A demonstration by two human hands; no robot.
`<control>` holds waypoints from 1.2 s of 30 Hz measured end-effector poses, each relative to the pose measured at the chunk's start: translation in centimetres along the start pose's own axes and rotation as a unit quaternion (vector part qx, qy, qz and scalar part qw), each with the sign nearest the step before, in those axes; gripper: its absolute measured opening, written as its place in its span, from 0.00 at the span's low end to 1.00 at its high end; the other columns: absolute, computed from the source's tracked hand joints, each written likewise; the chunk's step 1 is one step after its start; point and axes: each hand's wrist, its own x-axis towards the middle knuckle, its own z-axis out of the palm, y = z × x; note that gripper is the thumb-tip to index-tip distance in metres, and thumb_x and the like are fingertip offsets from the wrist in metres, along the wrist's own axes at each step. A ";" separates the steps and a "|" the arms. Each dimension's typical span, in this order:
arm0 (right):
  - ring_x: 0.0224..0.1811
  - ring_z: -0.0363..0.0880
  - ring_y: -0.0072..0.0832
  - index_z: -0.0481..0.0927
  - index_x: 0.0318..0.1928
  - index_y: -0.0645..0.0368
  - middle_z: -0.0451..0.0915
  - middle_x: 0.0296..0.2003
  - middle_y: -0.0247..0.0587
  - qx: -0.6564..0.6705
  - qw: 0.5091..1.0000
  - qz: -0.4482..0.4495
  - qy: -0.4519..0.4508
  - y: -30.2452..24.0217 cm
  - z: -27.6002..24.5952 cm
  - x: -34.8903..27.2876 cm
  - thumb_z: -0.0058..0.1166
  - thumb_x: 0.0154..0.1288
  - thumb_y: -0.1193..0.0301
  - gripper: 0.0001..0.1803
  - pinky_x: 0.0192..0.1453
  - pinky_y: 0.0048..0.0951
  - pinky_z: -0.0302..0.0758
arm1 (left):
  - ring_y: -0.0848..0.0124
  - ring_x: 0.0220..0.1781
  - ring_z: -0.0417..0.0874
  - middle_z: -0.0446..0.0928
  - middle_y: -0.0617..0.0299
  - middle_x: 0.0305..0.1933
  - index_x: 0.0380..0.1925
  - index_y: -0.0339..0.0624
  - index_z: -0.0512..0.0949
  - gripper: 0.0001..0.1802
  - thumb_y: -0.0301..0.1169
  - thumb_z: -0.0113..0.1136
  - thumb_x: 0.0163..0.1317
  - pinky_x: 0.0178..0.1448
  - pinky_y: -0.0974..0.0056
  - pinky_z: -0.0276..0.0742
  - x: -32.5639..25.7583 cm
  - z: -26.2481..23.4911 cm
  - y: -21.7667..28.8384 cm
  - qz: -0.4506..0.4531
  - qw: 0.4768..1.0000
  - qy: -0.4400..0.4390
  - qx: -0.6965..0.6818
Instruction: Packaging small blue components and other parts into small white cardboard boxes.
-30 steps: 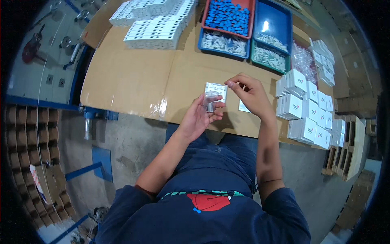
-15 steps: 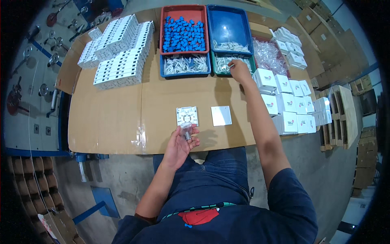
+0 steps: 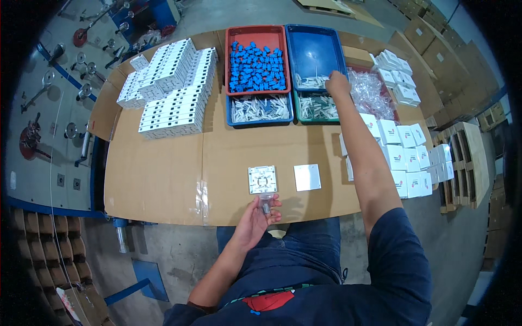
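My left hand [image 3: 254, 221] is closed around a small clear plastic bag [image 3: 266, 202] with small parts in it, near the table's front edge. Just beyond the bag lies a white square frame [image 3: 262, 180] with an open, ribbed middle. To its right rests a plain white square plate [image 3: 308, 177]. My right hand [image 3: 338, 85] reaches to the near right corner of the far blue tray [image 3: 315, 46], where small white parts [image 3: 311, 82] lie. Its fingers are bent in and largely hidden, so what they grip cannot be made out.
A red tray [image 3: 228, 60] holds blue pieces; nearer stand a blue tray [image 3: 234, 124] and a green tray [image 3: 315, 120] of small white parts. Stacked white frames [image 3: 176, 103] fill the far left. White boxes [image 3: 405, 157] and a heap of clear bags [image 3: 370, 92] stand at the right.
My right hand has moved from the green tray to the blue tray behind it. The left hand keeps the bag in front of the frame. The whole view has shifted slightly.
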 end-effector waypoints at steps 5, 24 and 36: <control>0.58 0.84 0.50 0.85 0.50 0.53 0.86 0.53 0.49 -0.068 0.996 0.024 -0.052 -1.1 1.5 0.3 0.61 0.61 0.64 0.17 0.64 0.62 0.72 | 0.68 0.50 0.83 0.79 0.57 0.55 0.67 0.36 0.70 0.31 0.52 0.37 0.83 0.61 0.59 0.78 0.2 0.3 0.1 -0.007 1.000 -0.002 0.009; 0.31 0.85 0.28 0.91 0.44 0.57 0.88 0.30 0.40 0.419 0.905 -0.055 -0.049 -2.0 -3.6 -5.3 0.62 0.65 0.67 0.12 0.38 0.31 0.78 | 0.63 0.50 0.83 0.81 0.54 0.54 0.67 0.35 0.72 0.33 0.53 0.39 0.81 0.62 0.56 0.78 0.4 0.7 0.7 0.030 0.998 0.054 -0.029; 0.35 0.76 0.12 0.86 0.46 0.62 0.85 0.35 0.28 0.451 0.811 -0.191 -0.319 -7.5 -13.9 -30.8 0.69 0.66 0.74 0.10 0.39 0.17 0.70 | 0.68 0.49 0.86 0.82 0.53 0.57 0.67 0.37 0.70 0.32 0.54 0.42 0.81 0.59 0.61 0.82 0.8 2.3 1.7 0.022 1.000 -0.010 -0.014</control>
